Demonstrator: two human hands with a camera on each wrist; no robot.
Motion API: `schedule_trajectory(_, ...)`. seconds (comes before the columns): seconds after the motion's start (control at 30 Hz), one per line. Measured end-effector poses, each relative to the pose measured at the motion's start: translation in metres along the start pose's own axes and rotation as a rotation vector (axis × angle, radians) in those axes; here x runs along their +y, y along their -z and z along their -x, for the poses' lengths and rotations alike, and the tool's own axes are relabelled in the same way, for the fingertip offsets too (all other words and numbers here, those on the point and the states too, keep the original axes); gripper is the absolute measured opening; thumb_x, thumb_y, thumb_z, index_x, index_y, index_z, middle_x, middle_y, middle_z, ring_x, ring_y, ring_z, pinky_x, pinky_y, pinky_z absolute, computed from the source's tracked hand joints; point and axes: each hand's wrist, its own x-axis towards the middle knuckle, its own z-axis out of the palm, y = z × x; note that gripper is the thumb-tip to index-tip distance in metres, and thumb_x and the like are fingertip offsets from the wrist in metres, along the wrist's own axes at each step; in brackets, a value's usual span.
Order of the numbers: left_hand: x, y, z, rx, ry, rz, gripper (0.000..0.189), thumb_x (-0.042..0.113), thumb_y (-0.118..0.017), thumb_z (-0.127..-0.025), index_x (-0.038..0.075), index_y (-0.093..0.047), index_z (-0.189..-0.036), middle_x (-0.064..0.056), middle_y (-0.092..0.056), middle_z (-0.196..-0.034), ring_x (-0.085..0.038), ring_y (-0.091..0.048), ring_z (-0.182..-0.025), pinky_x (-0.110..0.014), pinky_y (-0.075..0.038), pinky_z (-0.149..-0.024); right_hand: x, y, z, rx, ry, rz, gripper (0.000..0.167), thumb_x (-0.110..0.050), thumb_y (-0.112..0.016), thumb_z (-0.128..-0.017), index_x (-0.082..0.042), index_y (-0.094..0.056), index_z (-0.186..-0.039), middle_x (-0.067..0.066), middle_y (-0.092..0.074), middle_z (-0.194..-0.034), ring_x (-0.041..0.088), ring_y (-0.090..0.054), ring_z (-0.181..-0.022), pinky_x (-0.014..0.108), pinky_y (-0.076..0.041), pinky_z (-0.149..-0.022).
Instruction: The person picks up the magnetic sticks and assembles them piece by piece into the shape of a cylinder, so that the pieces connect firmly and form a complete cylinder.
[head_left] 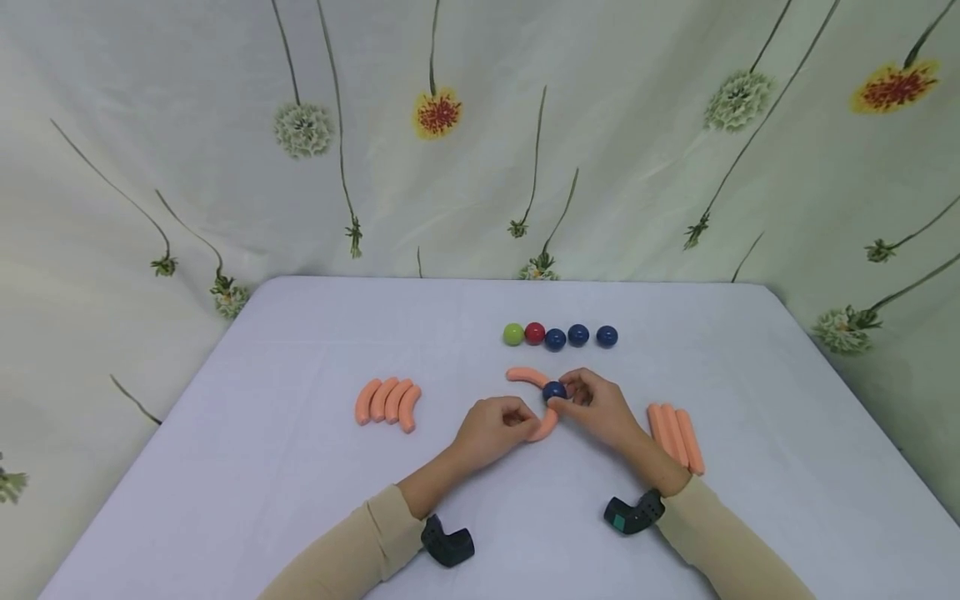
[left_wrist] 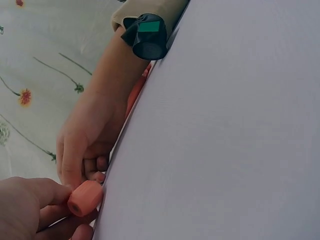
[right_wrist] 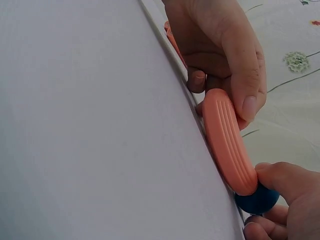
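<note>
A dark blue ball (head_left: 553, 391) sits between two curved orange sticks near the middle of the table. My right hand (head_left: 600, 407) pinches this ball between thumb and fingers. With thumb and fingertips, my left hand (head_left: 493, 430) grips the free end of the nearer curved stick (head_left: 547, 425). That stick's other end meets the ball (right_wrist: 260, 199) in the right wrist view, where grooves run along its side. The farther curved stick (head_left: 527, 375) reaches left from the ball. In the left wrist view, the held stick's blunt end (left_wrist: 76, 208) faces the camera.
Behind the hands, a green ball (head_left: 513, 334), a red ball (head_left: 535, 333) and three blue balls (head_left: 578, 335) stand in a row. Several curved orange sticks (head_left: 392, 400) lie at left. Straight orange sticks (head_left: 677, 437) lie side by side, close to my right forearm.
</note>
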Motion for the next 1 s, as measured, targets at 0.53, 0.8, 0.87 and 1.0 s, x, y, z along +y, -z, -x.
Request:
schedule_trajectory(0.53, 0.0042, -0.0005, -0.0001, -0.183, -0.121, -0.123, 0.017, 0.018, -0.064, -0.093, 0.019, -0.078, -0.104, 0.014, -0.071, -0.098, 0.0, -0.06, -0.092, -0.028, -0.046, -0.085, -0.0029, -0.0005, 0.0011, 0.007, 0.038, 0.04, 0.03, -0.019, -0.075, -0.086, 0.0, -0.065, -0.106, 0.002, -0.062, -0.086, 0.015, -0.054, -0.075, 0.028, -0.045, -0.066)
schedule_trajectory(0.8, 0.0044, 0.0013, 0.0003, -0.002, -0.207, -0.099, 0.014, 0.013, -0.066, -0.091, 0.011, -0.077, -0.098, 0.006, -0.073, -0.091, -0.004, -0.061, -0.082, -0.025, -0.05, -0.074, -0.0009, -0.0017, 0.0021, 0.005, 0.067, 0.039, 0.03, -0.02, -0.076, -0.085, -0.002, -0.067, -0.107, 0.0, -0.06, -0.085, 0.014, -0.053, -0.073, 0.027, -0.045, -0.064)
schedule_trajectory(0.87, 0.0035, 0.0029, -0.0009, 0.077, -0.214, -0.108, 0.013, 0.012, -0.066, -0.089, 0.011, -0.077, -0.097, 0.005, -0.072, -0.093, -0.008, -0.06, -0.083, -0.026, -0.05, -0.074, -0.0009, -0.0015, 0.0021, -0.002, 0.083, 0.038, 0.03, -0.021, -0.077, -0.085, -0.004, -0.068, -0.108, 0.0, -0.06, -0.085, 0.013, -0.053, -0.072, 0.027, -0.044, -0.063)
schedule_trajectory(1.0, 0.0, 0.0068, -0.005, 0.199, -0.216, -0.141, 0.013, 0.011, -0.069, -0.087, 0.011, -0.076, -0.098, 0.002, -0.071, -0.099, -0.014, -0.06, -0.092, -0.032, -0.049, -0.08, -0.0015, -0.0013, 0.0014, -0.025, 0.116, 0.05, 0.031, -0.022, -0.077, -0.085, -0.007, -0.07, -0.111, -0.003, -0.059, -0.084, 0.012, -0.052, -0.069, 0.027, -0.044, -0.062)
